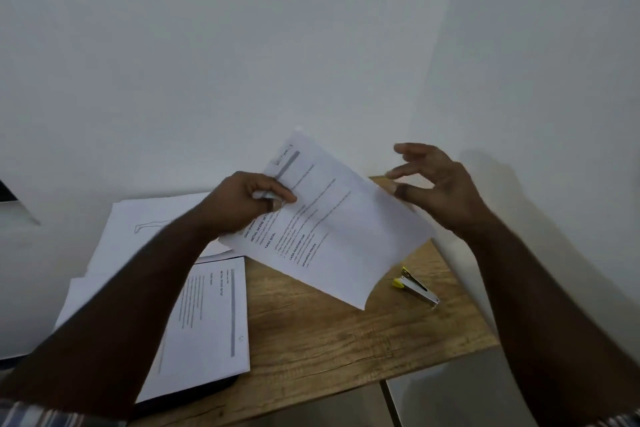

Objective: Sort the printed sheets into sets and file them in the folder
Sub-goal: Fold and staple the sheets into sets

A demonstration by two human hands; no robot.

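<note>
My left hand pinches the left edge of a printed sheet and holds it tilted above the wooden table. My right hand hovers at the sheet's right edge with its fingers spread and relaxed; its thumb lies at the paper's edge. Another printed sheet lies flat on the table's left side, on top of a dark folder whose edge shows below it. More white sheets with a line drawing lie behind, near the wall.
A small stapler with yellow ends lies on the table to the right, under the held sheet's lower corner. A white wall stands close behind the table. The table's front edge runs along the bottom, with grey floor beyond at right.
</note>
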